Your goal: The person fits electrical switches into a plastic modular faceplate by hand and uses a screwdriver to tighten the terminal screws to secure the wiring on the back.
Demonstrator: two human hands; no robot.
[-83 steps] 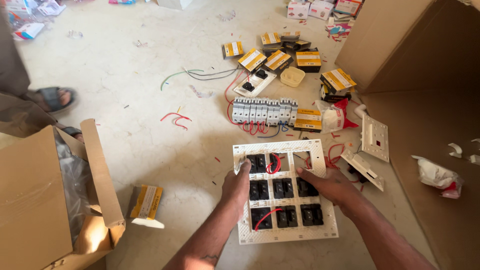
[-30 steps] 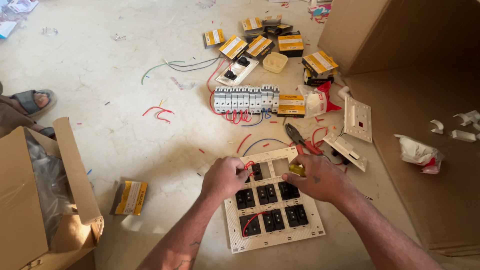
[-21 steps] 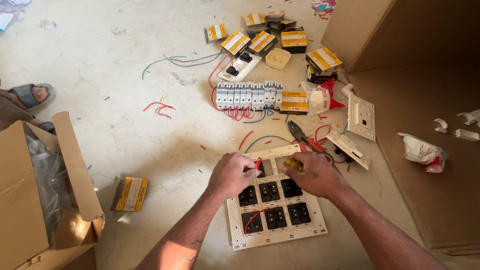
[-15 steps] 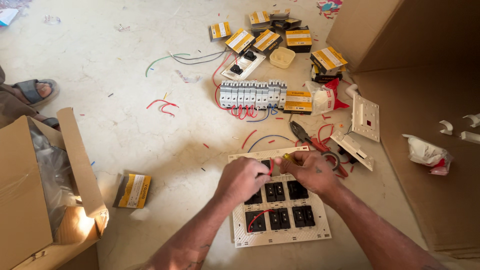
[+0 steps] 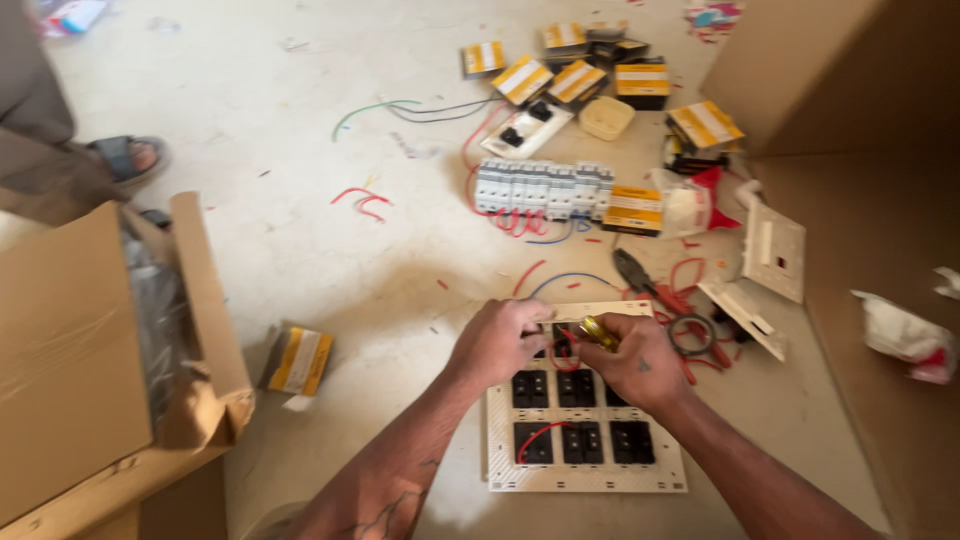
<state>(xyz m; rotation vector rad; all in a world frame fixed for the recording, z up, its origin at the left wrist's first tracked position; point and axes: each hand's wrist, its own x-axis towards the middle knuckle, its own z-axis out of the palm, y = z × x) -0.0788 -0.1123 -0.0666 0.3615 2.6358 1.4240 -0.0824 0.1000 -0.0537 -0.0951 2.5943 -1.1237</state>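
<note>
A white switch plate [image 5: 585,470] lies back-up on the floor, with black switch modules and short red wires in it. My left hand [image 5: 497,340] rests on its upper left part, fingers pinched at a module near the top edge. My right hand [image 5: 632,358] is closed around a yellow-handled screwdriver [image 5: 598,332], whose tip points toward the same top-row module between both hands. What the left fingers pinch is too small to tell.
Red-handled pliers [image 5: 645,285] and a tape roll [image 5: 692,334] lie just right of the plate. Farther off are a row of white circuit breakers [image 5: 540,187], several yellow-black boxes [image 5: 633,208] and loose wires [image 5: 362,200]. An open cardboard box [image 5: 95,340] stands left, another person's sandalled foot [image 5: 125,157] beyond.
Both hands moved from the plate's middle up to its top row, and the right hand now holds the yellow-handled screwdriver there. The camera view has shifted a little.
</note>
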